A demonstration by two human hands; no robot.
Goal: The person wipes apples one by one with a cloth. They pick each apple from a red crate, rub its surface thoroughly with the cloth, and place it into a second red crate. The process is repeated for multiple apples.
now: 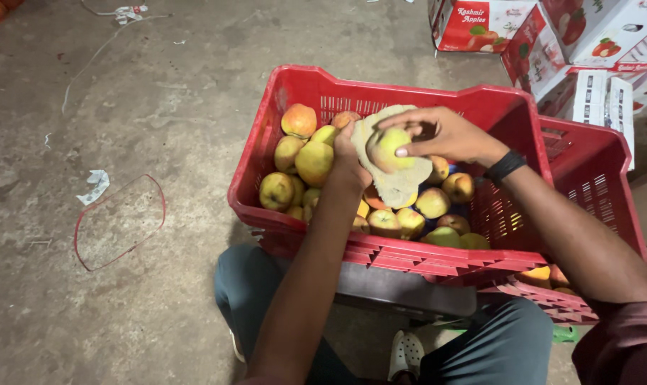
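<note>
The fingers (408, 135) of the right hand (445, 135) are curling over the top of a yellow-green apple (384, 148), the thumb pressing on its lower right side, so this hand is closing on the fruit from the upper right of it. The left hand (348, 153) is coming up from below left and is cupping a tan cloth (398, 182) behind and under the same apple; its fingers are mostly hidden by the cloth, so how tightly they are gripping cannot be told, only that they are holding the cloth against the fruit. Both hands are touching the apple or its wrap, with the right one lying more openly on it. The apple is sitting just right of the frame's centre, held above the fruit piled in a red crate (295, 89). It is looking roundish, pale yellow-green with a faint blush, and no long axis is standing out. A second red crate (594, 171) is lying to the right, partly beneath the first.
</note>
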